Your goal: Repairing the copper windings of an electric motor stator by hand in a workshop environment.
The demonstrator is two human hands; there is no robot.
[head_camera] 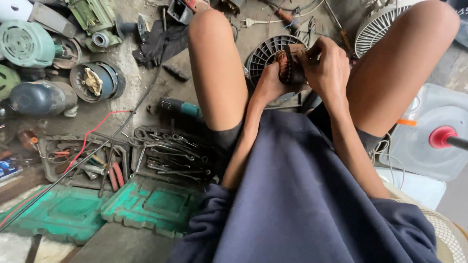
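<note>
Between my knees I hold a small motor stator (288, 65), dark metal with copper windings. My left hand (267, 85) cups it from below and the left. My right hand (325, 65) grips it from above and the right, fingers curled over its top. Just behind the stator on the floor lies a round grey plastic fan guard (261, 53).
An open green toolbox (122, 204) with wrenches (170, 151) and pliers sits at left. Old motors (27, 44) and a wound stator (95, 80) lie at far left. A red and black cable (87, 146) crosses the floor. A white fan grille (378, 24) and a translucent tub (431, 141) stand at right.
</note>
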